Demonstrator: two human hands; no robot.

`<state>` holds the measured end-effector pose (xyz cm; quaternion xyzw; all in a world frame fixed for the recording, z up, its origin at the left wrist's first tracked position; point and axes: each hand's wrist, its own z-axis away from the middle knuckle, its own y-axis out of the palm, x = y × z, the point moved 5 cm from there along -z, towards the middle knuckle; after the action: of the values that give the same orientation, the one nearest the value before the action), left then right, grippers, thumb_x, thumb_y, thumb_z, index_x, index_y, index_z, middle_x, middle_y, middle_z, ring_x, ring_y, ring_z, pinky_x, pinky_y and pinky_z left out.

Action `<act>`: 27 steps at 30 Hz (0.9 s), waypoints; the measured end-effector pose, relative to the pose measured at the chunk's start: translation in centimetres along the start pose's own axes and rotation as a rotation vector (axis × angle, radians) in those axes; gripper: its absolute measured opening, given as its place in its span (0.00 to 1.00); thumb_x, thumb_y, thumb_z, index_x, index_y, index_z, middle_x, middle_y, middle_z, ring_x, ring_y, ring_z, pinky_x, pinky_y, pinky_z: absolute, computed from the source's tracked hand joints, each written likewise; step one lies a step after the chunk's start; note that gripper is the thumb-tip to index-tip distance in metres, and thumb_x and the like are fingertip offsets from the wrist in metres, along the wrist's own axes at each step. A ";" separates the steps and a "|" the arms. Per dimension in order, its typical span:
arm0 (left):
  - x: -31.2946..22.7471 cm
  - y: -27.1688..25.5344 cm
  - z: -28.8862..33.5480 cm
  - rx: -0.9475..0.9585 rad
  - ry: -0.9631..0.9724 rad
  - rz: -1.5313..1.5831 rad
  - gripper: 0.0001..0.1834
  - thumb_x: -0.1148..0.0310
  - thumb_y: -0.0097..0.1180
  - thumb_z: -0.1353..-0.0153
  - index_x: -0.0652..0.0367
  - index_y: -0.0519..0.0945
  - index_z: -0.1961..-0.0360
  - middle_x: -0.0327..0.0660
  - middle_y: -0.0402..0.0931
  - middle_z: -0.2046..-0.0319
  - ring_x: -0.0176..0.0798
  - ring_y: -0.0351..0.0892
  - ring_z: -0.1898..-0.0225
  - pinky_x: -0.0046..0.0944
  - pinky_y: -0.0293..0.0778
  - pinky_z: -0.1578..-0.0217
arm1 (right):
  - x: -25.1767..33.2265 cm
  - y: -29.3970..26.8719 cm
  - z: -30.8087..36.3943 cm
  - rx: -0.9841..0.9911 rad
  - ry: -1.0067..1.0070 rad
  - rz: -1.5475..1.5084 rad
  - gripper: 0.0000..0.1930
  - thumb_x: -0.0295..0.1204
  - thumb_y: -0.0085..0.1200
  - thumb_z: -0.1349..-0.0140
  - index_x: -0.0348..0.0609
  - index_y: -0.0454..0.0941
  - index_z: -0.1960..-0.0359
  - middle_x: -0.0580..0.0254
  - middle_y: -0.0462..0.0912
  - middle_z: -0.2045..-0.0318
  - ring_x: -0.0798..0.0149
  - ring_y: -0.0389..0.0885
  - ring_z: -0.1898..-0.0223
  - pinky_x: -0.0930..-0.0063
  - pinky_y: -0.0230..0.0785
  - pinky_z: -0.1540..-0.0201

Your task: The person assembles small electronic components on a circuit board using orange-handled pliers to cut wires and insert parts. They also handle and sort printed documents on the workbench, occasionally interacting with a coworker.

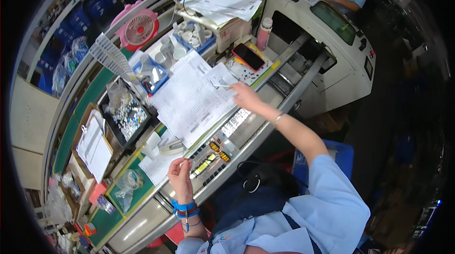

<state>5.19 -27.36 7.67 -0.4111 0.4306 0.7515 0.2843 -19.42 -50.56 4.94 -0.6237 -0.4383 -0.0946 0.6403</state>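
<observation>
While the right hand [246, 96] stretched over the printed sheets [182, 100], its bent fingertips met one end of a slim white pen-like stick [221, 85]; whether they gripped it, I could not tell. A light pinch there, without dragging the paper, seemed best. The stick lay above the sheets' upper right, long axis nearly level, free end pointing left. The left hand [180, 175] had its fingers curled together beside the yellow-wrapped circuit components [204, 166], anything pinched being indistinguishable.
</observation>
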 end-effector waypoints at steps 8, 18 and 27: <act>2.2 6.8 -2.2 0.045 -0.067 0.044 0.06 0.81 0.52 0.49 0.63 0.72 0.68 0.40 0.73 0.72 0.33 0.75 0.68 0.28 0.73 0.64 | -11.5 -17.3 -3.6 -0.370 0.130 0.117 0.14 0.25 0.48 0.53 0.40 0.67 0.62 0.52 0.70 0.66 0.56 0.72 0.64 0.69 0.67 0.62; 3.8 13.0 -3.7 -0.161 -0.035 -0.035 0.03 0.77 0.51 0.47 0.60 0.72 0.71 0.35 0.72 0.75 0.28 0.72 0.72 0.24 0.69 0.70 | -24.0 -19.6 -9.3 -0.027 0.289 -0.077 0.13 0.25 0.50 0.53 0.40 0.69 0.63 0.60 0.74 0.68 0.63 0.73 0.66 0.72 0.66 0.63; 4.8 16.1 -4.1 -0.266 -0.011 -0.026 0.04 0.79 0.51 0.47 0.61 0.73 0.70 0.36 0.73 0.77 0.27 0.72 0.75 0.24 0.68 0.72 | 3.8 -39.7 -11.2 -0.544 -0.773 -0.204 0.19 0.33 0.50 0.47 0.37 0.65 0.55 0.56 0.71 0.59 0.62 0.71 0.59 0.73 0.65 0.58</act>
<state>-8.25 -38.19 9.00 -0.4466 0.3204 0.8004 0.2393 -38.68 -66.93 37.77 -0.7117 -0.6625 -0.0294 0.2318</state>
